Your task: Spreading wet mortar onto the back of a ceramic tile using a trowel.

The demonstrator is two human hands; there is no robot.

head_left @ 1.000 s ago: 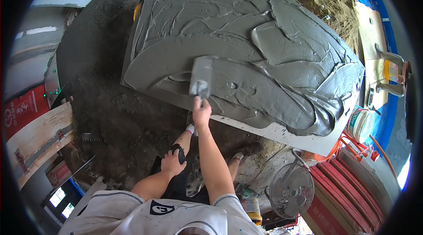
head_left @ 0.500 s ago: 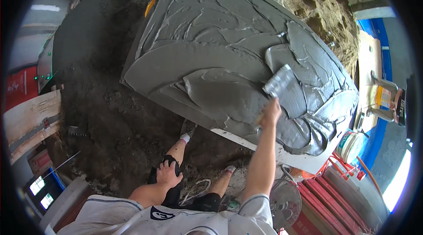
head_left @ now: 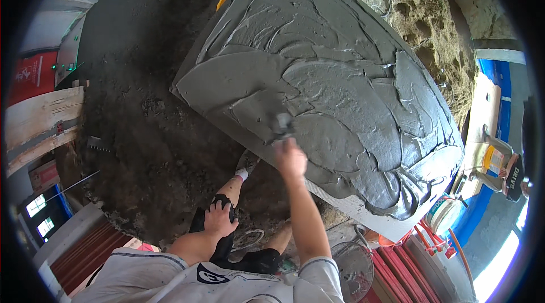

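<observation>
A large slab (head_left: 339, 203) lies before me, its top covered with wet grey mortar (head_left: 335, 87) in curved ridges and smooth patches. My right hand (head_left: 291, 158) is closed round the handle of a trowel (head_left: 282, 125), over the slab's near part, left of its middle. Motion smears the trowel, and its blade is hard to make out. My left hand (head_left: 220, 219) rests on my left knee with its fingers spread, holding nothing.
Dark soil (head_left: 153, 149) lies left of the slab, brown sand (head_left: 423, 24) at the far right. A fan (head_left: 353, 272), red beams (head_left: 400, 269) and a white bucket (head_left: 445, 216) stand near right. Another person (head_left: 505, 169) is at the right edge.
My right hand has swept the trowel leftward over the mortar, leaving a fresh curved swath across the middle. My left hand stays on the knee. The view has shifted a little.
</observation>
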